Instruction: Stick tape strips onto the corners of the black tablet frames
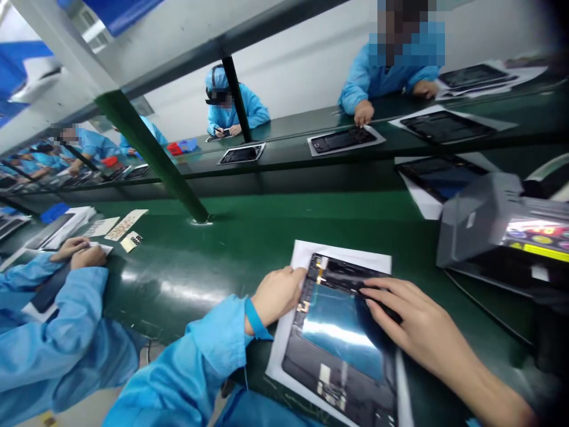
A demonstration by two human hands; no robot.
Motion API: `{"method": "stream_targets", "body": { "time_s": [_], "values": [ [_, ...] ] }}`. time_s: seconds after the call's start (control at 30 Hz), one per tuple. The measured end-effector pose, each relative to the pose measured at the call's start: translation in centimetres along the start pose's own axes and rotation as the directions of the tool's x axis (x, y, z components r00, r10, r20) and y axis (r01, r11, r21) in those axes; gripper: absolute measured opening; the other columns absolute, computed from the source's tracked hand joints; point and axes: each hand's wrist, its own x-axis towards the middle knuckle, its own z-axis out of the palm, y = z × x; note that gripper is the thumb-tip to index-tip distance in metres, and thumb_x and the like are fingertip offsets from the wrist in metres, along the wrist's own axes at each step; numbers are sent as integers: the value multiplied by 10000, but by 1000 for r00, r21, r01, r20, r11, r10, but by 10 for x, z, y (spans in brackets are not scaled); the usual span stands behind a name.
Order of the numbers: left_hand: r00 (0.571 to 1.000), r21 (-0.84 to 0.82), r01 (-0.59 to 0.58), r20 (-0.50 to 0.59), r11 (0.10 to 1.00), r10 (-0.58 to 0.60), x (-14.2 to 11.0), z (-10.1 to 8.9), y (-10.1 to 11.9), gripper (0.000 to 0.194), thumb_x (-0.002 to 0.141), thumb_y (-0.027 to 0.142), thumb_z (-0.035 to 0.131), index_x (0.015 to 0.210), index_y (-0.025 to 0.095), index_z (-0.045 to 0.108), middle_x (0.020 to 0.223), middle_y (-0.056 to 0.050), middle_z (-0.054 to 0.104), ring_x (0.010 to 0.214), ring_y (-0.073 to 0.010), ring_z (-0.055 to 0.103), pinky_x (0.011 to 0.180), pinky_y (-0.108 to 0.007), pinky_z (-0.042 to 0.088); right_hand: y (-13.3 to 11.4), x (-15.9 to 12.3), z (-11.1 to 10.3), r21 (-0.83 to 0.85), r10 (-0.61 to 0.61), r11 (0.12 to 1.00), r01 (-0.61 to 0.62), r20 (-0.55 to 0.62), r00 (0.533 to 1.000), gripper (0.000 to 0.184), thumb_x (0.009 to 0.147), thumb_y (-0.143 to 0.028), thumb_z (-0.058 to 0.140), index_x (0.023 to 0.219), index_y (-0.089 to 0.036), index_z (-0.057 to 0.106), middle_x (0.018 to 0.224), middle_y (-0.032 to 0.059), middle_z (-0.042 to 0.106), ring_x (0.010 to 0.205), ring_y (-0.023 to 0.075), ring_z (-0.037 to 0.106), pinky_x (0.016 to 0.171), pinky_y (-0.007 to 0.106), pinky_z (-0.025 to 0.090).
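An opened tablet (340, 332) lies on a white sheet (284, 350) on the green bench before me. Its dark inside shows, with a shiny blue film-like panel in the middle and gold-coloured contacts near the upper left edge. My left hand (278, 296), with a blue band at the wrist, is closed at the tablet's upper left edge, fingertips partly hidden. My right hand (413, 320) reaches over from the right. Its thumb and fingers come together above the tablet's upper part, around something dark and slim that I cannot make out.
A grey machine (480, 231) with a lit display stands at right, its cable running along the bench. Behind it lies another opened tablet (448, 175). A green post (155, 160) rises from the bench. Co-workers in blue sit opposite; a neighbour's hands (86, 252) work at left near label sheets (127, 224).
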Motion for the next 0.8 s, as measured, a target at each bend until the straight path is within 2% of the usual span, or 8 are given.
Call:
{"method": "stream_targets", "body": {
  "time_s": [0.13, 0.27, 0.37, 0.43, 0.53, 0.63, 0.73, 0.8],
  "values": [
    [992, 65, 87, -98, 994, -80, -27, -17, -63, 324, 855, 113, 399, 1125, 211, 550, 906, -53, 674, 780, -193, 665, 707, -310, 544, 6, -6, -10, 28, 27, 999, -26, -47, 999, 194, 910, -290, 498, 939, -205, 671, 1004, 54, 670, 921, 190, 632, 779, 338, 539],
    [975, 156, 111, -208, 982, -77, -50, -49, -125, 299, 904, 186, 331, 1044, 227, 593, 873, -35, 681, 721, -193, 660, 629, -312, 533, 11, -12, -18, 28, 54, 998, -53, -17, 998, 204, 913, -265, 478, 935, -206, 672, 998, 52, 666, 907, 177, 629, 783, 327, 534],
    [955, 220, 93, -295, 971, -25, -51, -76, -153, 291, 920, 240, 309, 931, 230, 599, 723, 16, 641, 582, -159, 617, 537, -262, 474, 14, -12, -26, 10, 76, 997, -76, 13, 997, 213, 917, -225, 458, 927, -208, 671, 981, 52, 663, 893, 173, 625, 786, 328, 527],
    [938, 257, 71, -345, 964, 23, -43, -93, -160, 298, 922, 246, 289, 850, 231, 578, 624, 38, 588, 487, -135, 559, 479, -234, 414, 18, -13, -32, -3, 88, 996, -88, 20, 996, 211, 911, -202, 461, 918, -212, 672, 968, 49, 661, 875, 167, 624, 774, 320, 524],
    [920, 314, 32, -380, 949, 95, -16, -110, -153, 286, 927, 262, 301, 787, 230, 548, 586, 41, 542, 459, -135, 516, 463, -235, 379, 24, -13, -37, -11, 106, 994, -106, 18, 994, 205, 894, -184, 472, 900, -220, 674, 947, 42, 661, 850, 161, 620, 741, 307, 516],
    [928, 360, -36, -333, 932, 165, 33, -106, -120, 224, 932, 290, 366, 873, 217, 569, 753, -4, 613, 651, -187, 605, 580, -286, 464, 30, -12, -35, -1, 121, 993, -121, 53, 991, 211, 886, -167, 467, 863, -222, 669, 916, 36, 661, 828, 161, 614, 720, 306, 501],
    [944, 358, -184, -194, 915, 266, 98, -76, -65, 202, 934, 299, 432, 993, 186, 588, 933, -51, 649, 867, -208, 628, 752, -313, 507, 34, -8, -30, 34, 115, 992, -119, 107, 988, 213, 886, -155, 462, 831, -220, 658, 878, 28, 655, 795, 159, 604, 714, 312, 482],
    [933, 327, -295, -106, 898, 345, 147, -47, -21, 202, 918, 319, 494, 1030, 185, 595, 976, -45, 650, 910, -191, 619, 784, -292, 504, 36, -7, -29, 77, 121, 988, -133, 140, 983, 205, 891, -155, 461, 842, -221, 648, 874, 21, 650, 789, 158, 597, 714, 312, 471]
  ]
}}
